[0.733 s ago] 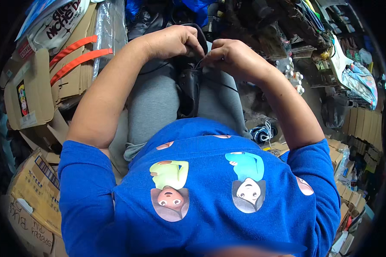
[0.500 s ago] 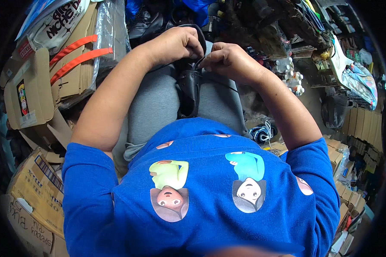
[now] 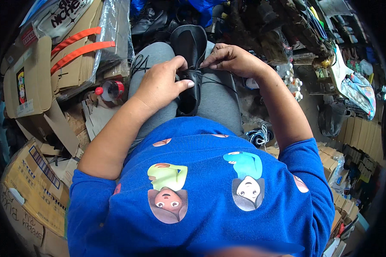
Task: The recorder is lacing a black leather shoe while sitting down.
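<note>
Shoe: 1 blk shoe (image 3: pixel 195 78), lengthwise on lap btwn 2 grey-trousered thighs (image 3: pixel 221 105).
L hand (image 3: pixel 162 81): at shoe's L side, thumb & index apart, thumb tip on shoe; other fingers hidden, can't tell if gripping.
R hand (image 3: pixel 233 59): thumb & index closed tight, pinching blk lace (image 3: pixel 196 70) by shoe's R edge.
Lace ends: loose across both thighs.
Bottle (image 3: pixel 113 91): clear, red cap, just L of L thigh.

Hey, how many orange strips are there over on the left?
2: an upper strip and a lower strip, curving one below the other across the cardboard. More could be hidden behind it.
</note>
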Tool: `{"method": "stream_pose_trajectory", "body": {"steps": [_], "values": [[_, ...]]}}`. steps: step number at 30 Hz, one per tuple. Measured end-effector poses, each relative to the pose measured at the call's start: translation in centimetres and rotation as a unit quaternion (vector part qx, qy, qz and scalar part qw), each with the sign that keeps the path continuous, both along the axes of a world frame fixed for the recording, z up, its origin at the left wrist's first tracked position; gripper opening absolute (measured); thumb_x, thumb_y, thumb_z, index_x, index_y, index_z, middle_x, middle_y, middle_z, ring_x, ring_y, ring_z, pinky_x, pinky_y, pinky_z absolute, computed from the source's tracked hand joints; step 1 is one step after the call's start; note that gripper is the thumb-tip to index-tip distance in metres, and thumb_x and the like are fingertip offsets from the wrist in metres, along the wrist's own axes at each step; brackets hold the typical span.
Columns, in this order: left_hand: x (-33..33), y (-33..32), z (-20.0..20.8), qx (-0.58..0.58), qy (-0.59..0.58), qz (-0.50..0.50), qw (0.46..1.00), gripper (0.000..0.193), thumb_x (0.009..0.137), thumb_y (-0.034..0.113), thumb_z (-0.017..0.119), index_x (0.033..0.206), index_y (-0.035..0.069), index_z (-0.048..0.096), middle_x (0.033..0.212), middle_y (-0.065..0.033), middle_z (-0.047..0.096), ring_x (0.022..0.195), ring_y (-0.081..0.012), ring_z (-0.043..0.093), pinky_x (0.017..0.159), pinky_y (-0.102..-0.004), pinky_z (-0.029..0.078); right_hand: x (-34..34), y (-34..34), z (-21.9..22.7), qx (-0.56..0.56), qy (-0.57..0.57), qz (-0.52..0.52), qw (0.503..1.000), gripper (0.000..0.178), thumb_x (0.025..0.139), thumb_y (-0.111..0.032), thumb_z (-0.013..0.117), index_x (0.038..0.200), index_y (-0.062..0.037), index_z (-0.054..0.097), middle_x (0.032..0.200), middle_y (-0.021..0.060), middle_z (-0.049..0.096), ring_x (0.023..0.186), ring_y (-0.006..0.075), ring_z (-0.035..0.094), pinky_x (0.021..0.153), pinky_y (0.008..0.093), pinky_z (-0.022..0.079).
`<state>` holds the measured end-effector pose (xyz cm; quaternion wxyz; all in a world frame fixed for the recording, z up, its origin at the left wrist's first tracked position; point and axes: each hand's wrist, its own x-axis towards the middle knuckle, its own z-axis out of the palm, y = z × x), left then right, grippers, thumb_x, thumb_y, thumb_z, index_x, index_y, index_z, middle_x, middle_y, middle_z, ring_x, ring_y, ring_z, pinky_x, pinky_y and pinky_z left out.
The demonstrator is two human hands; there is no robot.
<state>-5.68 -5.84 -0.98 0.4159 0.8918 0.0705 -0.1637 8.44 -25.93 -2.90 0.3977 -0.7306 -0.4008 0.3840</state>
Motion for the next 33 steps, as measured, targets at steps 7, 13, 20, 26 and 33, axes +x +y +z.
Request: {"method": "stream_pose_trajectory", "body": {"steps": [7, 13, 20, 26, 33], "values": [[-2.2, -1.1, -2.1, 0.046, -0.216, 0.019, 0.975, 0.023, 0.076, 0.01, 0.069, 0.096, 0.007, 0.058, 0.089, -0.0074, 0.06, 0.084, -0.0281, 0.06, 0.076, -0.0372, 0.04, 0.5, 0.1, -0.3, 0.008, -0.012, 0.014, 1.0, 0.024, 0.08, -0.001, 0.066, 0.1, -0.0112, 0.074, 0.085, 0.0002, 0.057, 0.088, 0.0145, 0.051, 0.084, 0.0279, 0.042], [-2.4, -1.4, -2.7, 0.169, -0.361, -0.054, 0.915, 0.017, 0.074, 0.004, 0.064, 0.089, 0.012, 0.061, 0.083, -0.0024, 0.056, 0.079, -0.0202, 0.059, 0.074, -0.0352, 0.034, 0.6, 0.2, -0.3, 0.014, -0.014, 0.012, 1.0, 0.022, 0.08, -0.001, 0.067, 0.098, -0.0107, 0.074, 0.08, -0.0014, 0.056, 0.082, 0.013, 0.048, 0.08, 0.0271, 0.041], [-2.2, -1.2, -3.1, 0.219, -0.434, -0.088, 0.87, 0.015, 0.071, 0.007, 0.065, 0.085, 0.012, 0.062, 0.078, 0.0001, 0.056, 0.074, -0.0175, 0.057, 0.071, -0.0336, 0.033, -0.4, 0.6, -0.7, 0.026, -0.024, -0.021, 0.999, 0.021, 0.078, -0.003, 0.071, 0.097, -0.0104, 0.074, 0.078, -0.0018, 0.056, 0.078, 0.0106, 0.049, 0.074, 0.0254, 0.043], [-1.6, 1.7, -1.9, 0.129, -0.331, -0.043, 0.934, 0.011, 0.072, 0.01, 0.071, 0.079, 0.007, 0.062, 0.074, -0.0033, 0.058, 0.069, -0.0206, 0.058, 0.069, -0.0351, 0.039, -2.4, -0.3, 0.1, 0.066, -0.098, -0.059, 0.991, 0.024, 0.076, 0.001, 0.069, 0.096, -0.0121, 0.074, 0.074, 0.0004, 0.055, 0.073, 0.0108, 0.056, 0.067, 0.0253, 0.046], [-2.2, 11.3, -1.2, 0.115, -0.154, 0.112, 0.975, 0.026, 0.072, 0.0, 0.06, 0.096, 0.0, 0.053, 0.101, -0.0141, 0.054, 0.093, -0.0231, 0.056, 0.083, -0.0326, 0.045, -6.1, -1.3, 0.7, 0.014, -0.358, -0.065, 0.931, 0.035, 0.077, -0.005, 0.066, 0.107, -0.0216, 0.071, 0.078, 0.0037, 0.057, 0.079, 0.0216, 0.056, 0.08, 0.0377, 0.039]]}}
